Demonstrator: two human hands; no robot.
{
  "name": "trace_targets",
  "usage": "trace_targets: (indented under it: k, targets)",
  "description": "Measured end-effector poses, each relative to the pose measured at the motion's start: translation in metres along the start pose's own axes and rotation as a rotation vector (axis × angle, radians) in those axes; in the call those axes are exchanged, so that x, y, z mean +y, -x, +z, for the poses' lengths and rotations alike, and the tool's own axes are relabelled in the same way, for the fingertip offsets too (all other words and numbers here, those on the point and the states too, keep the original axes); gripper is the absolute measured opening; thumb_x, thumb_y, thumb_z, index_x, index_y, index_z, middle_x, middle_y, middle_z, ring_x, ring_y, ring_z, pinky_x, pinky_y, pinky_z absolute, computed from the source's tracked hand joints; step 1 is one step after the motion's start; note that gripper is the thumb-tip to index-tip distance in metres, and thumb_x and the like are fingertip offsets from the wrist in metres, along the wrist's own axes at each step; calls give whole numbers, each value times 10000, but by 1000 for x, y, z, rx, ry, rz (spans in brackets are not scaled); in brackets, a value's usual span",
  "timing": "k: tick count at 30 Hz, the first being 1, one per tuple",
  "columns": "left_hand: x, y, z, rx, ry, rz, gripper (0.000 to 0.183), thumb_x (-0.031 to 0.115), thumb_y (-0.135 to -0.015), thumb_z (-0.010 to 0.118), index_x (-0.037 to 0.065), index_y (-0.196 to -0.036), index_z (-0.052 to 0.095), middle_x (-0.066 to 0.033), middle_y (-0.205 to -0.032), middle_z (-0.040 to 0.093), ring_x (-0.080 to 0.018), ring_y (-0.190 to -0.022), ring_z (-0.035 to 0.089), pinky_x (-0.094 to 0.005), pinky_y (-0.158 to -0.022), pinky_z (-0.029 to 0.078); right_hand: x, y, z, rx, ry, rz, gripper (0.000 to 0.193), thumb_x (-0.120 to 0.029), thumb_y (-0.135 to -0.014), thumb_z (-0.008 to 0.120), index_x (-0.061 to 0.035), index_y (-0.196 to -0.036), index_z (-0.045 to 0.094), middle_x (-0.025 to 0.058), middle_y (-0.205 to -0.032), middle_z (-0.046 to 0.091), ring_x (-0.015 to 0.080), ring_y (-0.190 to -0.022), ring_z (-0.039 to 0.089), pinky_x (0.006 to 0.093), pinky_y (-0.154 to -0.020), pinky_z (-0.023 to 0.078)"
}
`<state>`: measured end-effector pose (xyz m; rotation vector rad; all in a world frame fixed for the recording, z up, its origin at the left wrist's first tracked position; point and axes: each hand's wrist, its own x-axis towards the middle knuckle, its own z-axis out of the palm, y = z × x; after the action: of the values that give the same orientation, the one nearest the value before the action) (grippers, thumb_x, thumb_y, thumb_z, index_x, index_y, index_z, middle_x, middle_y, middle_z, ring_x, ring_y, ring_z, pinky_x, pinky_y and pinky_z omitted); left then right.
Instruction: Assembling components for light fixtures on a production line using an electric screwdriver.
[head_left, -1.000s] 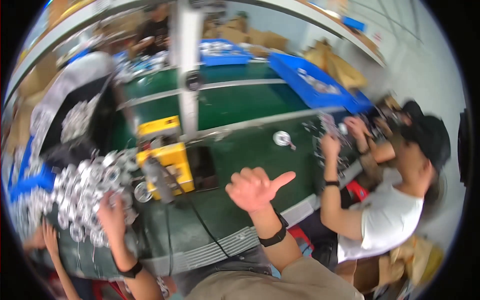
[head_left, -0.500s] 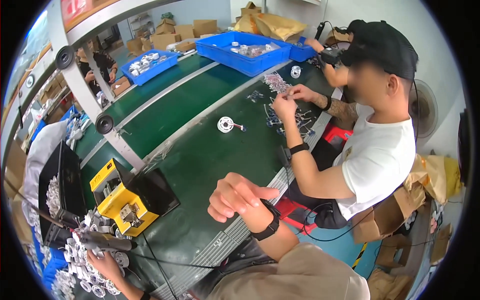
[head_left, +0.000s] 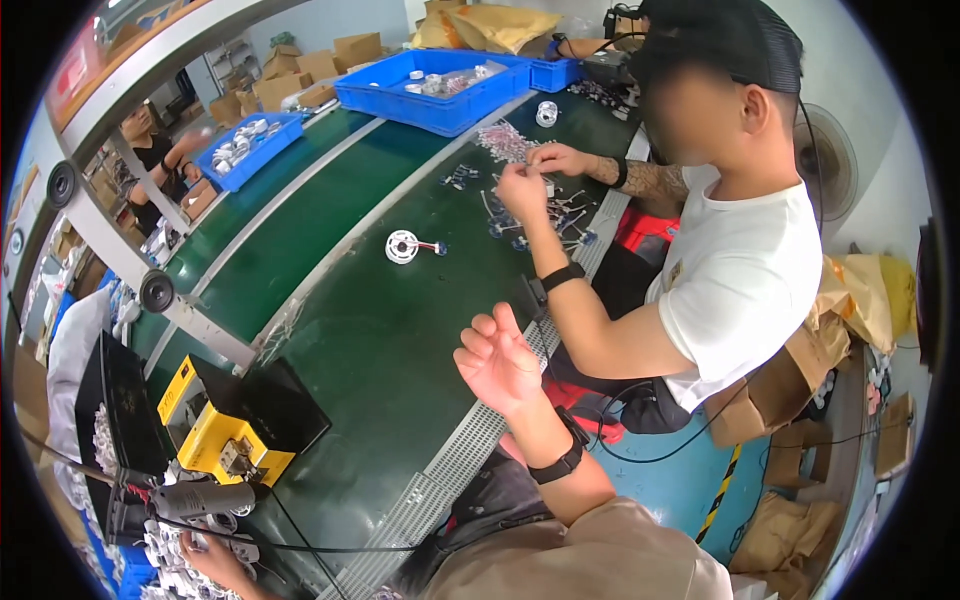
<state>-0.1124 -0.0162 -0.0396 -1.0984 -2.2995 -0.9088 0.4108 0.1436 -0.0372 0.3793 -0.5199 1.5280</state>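
My right hand (head_left: 500, 362) is raised over the front edge of the green bench, palm up, its fingers apart and loosely curled with nothing in them. At the lower left, my left hand (head_left: 212, 560) reaches into a heap of white round plastic parts (head_left: 165, 550). Its fingertips are partly hidden among the parts, so I cannot tell whether it grips one. Just above that hand lies a grey electric screwdriver (head_left: 205, 498) with a black cable. Beside it stands a yellow screw feeder (head_left: 215, 435). One white round part (head_left: 402, 247) with a short wired connector lies mid-bench.
On my right a co-worker (head_left: 740, 250) holds something small in both hands over several wired connectors (head_left: 540, 220). Blue bins (head_left: 440, 115) with white parts stand at the back. A metal frame post (head_left: 200, 325) rises at left. A perforated strip (head_left: 450, 480) lines the bench front.
My right hand has turned from palm down to palm up and moved slightly up and right. My left hand stays at the heap of parts. The whole view has shifted a little.
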Motion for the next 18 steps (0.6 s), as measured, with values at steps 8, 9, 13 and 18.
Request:
trace_targets:
  k: [8,9,13,18]
  targets:
    - [11,1,0,-8,44,-80,392,309,-886,593,14,-1143,627,-205,-1226,534,-352,-1146,504,-419,-979,381,-11,8,-14,68,-139,-18,313,-96,-896,610,-192,-1186,539,-60,-927,506,75,-803,464,225,-707,406]
    - [12,4,-6,-9,-11,-62,386,303,-883,594,17,-1140,629,-203,-1231,532,-350,-1158,496,-419,-985,377,-9,8,-15,66,-150,-8,313,-96,-896,610,-192,-1186,539,-60,-927,506,75,-803,464,225,-707,406]
    - [15,5,10,68,-49,1,359,279,-878,596,14,-1117,635,-194,-1241,527,-341,-1169,486,-418,-990,371,-13,10,-7,90,-196,-44,308,-122,-885,634,-175,-1173,539,-46,-907,490,102,-819,451,257,-737,399]
    - [25,5,-7,31,19,-97,320,236,-885,586,15,-1112,632,-185,-1245,519,-331,-1182,474,-413,-1000,360,-6,11,-19,-24,-216,-39,287,-169,-876,671,-187,-1133,545,-72,-893,495,89,-820,445,252,-750,384]
